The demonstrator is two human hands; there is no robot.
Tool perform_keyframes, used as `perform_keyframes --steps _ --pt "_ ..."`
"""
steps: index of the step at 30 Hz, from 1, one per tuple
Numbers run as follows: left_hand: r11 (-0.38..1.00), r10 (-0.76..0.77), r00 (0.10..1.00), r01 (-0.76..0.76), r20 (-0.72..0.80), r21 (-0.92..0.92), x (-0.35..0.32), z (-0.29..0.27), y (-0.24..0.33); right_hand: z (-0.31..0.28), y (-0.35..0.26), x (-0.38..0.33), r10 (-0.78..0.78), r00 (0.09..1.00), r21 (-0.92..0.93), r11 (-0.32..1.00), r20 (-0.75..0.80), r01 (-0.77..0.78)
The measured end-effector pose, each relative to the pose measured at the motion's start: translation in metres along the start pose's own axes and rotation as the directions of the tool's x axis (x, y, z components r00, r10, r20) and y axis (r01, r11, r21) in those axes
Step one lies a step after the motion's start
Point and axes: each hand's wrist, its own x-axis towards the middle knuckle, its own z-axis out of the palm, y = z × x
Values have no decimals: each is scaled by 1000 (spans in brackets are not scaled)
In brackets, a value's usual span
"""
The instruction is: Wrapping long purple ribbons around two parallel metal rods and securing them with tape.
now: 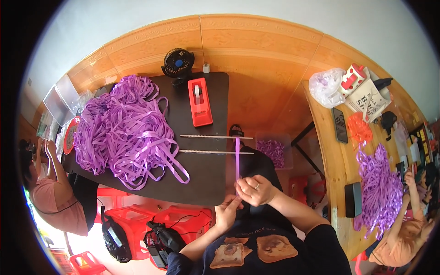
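Observation:
A strip of purple ribbon (237, 160) hangs around two thin twisted metal rods, the far rod (211, 136) and the near rod (208, 151), where they jut past the dark table's right edge. The strip runs straight toward me, into my closed right hand (256, 189), which has a ring on one finger. Just below and to the left, my left hand (228, 212) pinches at the ribbon's lower end; its fingertips almost touch the right hand and partly hide what they grip. To the left, a big tangled heap of purple ribbon (123, 128) covers much of the table.
A red tape dispenser (200, 103) and a black fan (178, 63) stand at the dark table's (183, 195) back. Below its right edge, a clear bin (286, 158) holds purple pieces. Another ribbon pile (378, 190) lies on the wooden table (332, 183). People sit on both sides.

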Motion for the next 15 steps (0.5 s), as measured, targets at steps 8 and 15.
perform_keyframes --steps 8,15 --pt "997 4 984 10 177 -80 4 -11 -7 -3 -2 4 -2 1000 28 1000 7 2" --pt "991 85 975 -60 206 -123 23 -6 -1 -17 9 34 57 996 138 989 -70 -47"
